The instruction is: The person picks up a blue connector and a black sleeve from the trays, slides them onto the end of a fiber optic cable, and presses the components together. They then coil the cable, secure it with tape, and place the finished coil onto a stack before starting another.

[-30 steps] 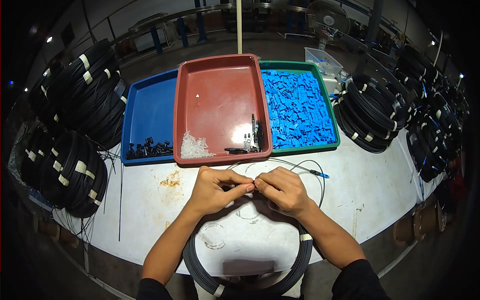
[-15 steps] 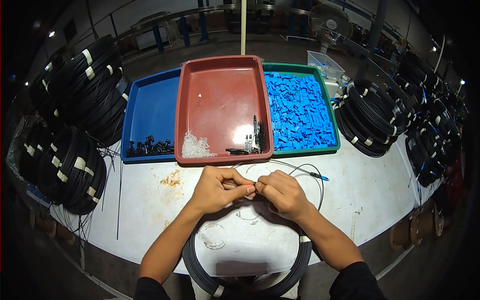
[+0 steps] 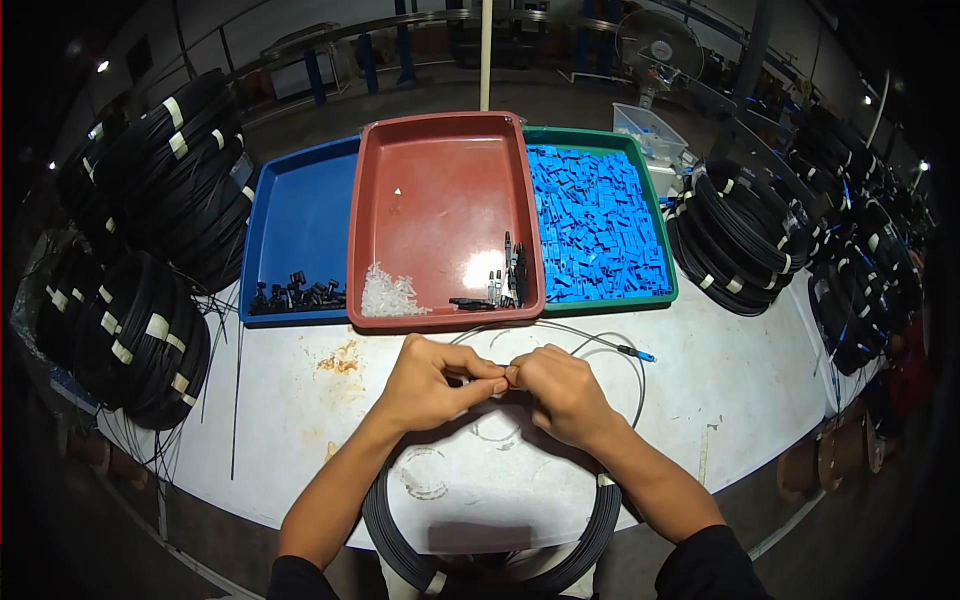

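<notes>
My left hand [image 3: 437, 379] and my right hand [image 3: 563, 392] meet fingertip to fingertip above the white table, both closed in a pinch. Between them shows a tiny dark bit that looks like the end of a black cable; the fingers hide most of it. A thin black cable [image 3: 641, 390] loops behind and to the right of my right hand. Its visible end carries a black connector with a blue tip [image 3: 643, 355], lying on the table. Below my hands, a coil of black cable [image 3: 598, 530] with pale tape bands lies at the table's near edge.
Beyond my hands stand a blue tray [image 3: 300, 200] with black parts, a red tray [image 3: 450, 180] with clear sleeves and black connectors, and a green-rimmed tray [image 3: 668, 290] full of blue clips. Stacked cable coils [image 3: 150, 340] flank the left; more coils [image 3: 740, 240] sit right.
My right hand has turned slightly and its fingers have shifted a little to the left at the pinch. My left hand stays nearly in place.
</notes>
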### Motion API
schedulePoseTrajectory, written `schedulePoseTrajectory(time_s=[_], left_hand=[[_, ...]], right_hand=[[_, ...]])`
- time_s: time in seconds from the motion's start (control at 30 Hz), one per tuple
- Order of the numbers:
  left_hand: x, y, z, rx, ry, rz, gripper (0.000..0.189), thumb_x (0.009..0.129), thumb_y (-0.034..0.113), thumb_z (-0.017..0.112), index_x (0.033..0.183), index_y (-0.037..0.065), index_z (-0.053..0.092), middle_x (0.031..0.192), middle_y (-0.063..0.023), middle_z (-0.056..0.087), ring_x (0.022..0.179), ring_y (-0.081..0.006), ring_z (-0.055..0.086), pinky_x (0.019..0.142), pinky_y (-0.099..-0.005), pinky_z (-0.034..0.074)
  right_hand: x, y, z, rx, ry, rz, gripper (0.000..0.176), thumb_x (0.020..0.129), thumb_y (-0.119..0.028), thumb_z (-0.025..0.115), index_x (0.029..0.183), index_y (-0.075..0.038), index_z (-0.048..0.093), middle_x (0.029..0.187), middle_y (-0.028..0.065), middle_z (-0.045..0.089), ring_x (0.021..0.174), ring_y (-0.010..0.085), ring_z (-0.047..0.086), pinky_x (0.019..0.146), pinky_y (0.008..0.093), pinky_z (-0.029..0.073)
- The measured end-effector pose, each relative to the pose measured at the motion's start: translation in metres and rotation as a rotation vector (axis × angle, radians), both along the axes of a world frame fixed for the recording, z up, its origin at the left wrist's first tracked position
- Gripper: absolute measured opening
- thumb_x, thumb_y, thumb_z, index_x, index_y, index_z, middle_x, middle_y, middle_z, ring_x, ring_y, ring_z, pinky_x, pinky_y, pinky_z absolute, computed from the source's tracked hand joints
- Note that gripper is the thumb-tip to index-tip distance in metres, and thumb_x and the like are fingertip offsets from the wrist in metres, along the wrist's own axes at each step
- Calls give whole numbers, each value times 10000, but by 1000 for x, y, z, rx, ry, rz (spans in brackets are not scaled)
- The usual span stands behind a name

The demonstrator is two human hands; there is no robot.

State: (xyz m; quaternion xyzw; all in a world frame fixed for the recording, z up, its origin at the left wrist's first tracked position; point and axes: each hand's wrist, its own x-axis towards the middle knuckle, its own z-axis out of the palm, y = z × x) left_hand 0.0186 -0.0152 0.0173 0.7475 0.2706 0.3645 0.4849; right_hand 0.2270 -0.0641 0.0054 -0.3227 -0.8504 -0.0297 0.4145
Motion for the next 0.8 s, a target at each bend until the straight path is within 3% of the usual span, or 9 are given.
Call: schedulePoseTrajectory(time_s=[0.07,0.17,0.23,0.3,0.43,0.57,0.67,0.7,0.8], left_hand=[[0,0,-4,539,96,7,143,773,-12,782,914,-30,763,857,-134,769,721,-194,755,632,-263,586],[4,4,-4,1018,184,-5,120,751,-10,784,870,-18,771,814,-145,759,680,-247,744,630,-292,596],[3,5,-2,981,135,9,116,764,0,789,877,-17,774,807,-132,762,665,-215,739,626,-275,590],[2,1,-2,424,15,84,143,788,-8,798,925,-26,762,859,-131,768,705,-158,731,650,-272,589],[1,0,4,-391,-72,-34,98,827,-9,789,900,-65,753,877,-166,766,775,-156,734,713,-269,594],[2,2,0,835,256,-35,141,794,28,798,926,-13,770,843,-109,765,666,-158,722,612,-253,561],[3,10,-8,1116,170,24,122,776,35,803,895,15,786,802,-121,755,603,-193,694,588,-273,556],[3,8,-6,1117,169,27,122,776,35,803,895,15,786,802,-121,755,603,-193,694,588,-273,556],[1,-2,1,45,40,95,107,781,-14,796,878,-47,764,800,-133,765,640,-125,709,595,-250,572]], right_hand=[[-1,2,-10,-508,353,-23,114,776,83,633,841,20,564,749,136,668,687,312,652,640,362,512],[2,7,-2,-741,470,60,84,813,104,590,848,38,553,683,173,653,631,343,650,613,363,514],[3,6,-2,-626,373,22,114,775,91,627,836,20,563,755,148,659,682,319,646,645,370,513],[2,8,-4,-82,121,57,147,733,64,659,837,-4,581,835,123,646,733,296,630,676,382,506],[2,2,4,73,-43,-5,171,713,71,665,855,1,600,847,122,652,743,294,637,681,376,514],[-2,4,-9,-414,348,-38,157,730,95,647,863,28,599,794,143,680,701,301,663,662,376,535],[0,6,-5,-565,407,37,184,726,146,627,872,35,609,756,123,670,635,265,650,600,362,531],[0,7,-5,-565,405,39,184,726,146,627,872,35,609,756,123,670,635,265,650,600,362,531],[5,7,-2,-11,14,55,276,656,94,683,894,-17,596,915,124,660,774,317,645,653,365,523]])
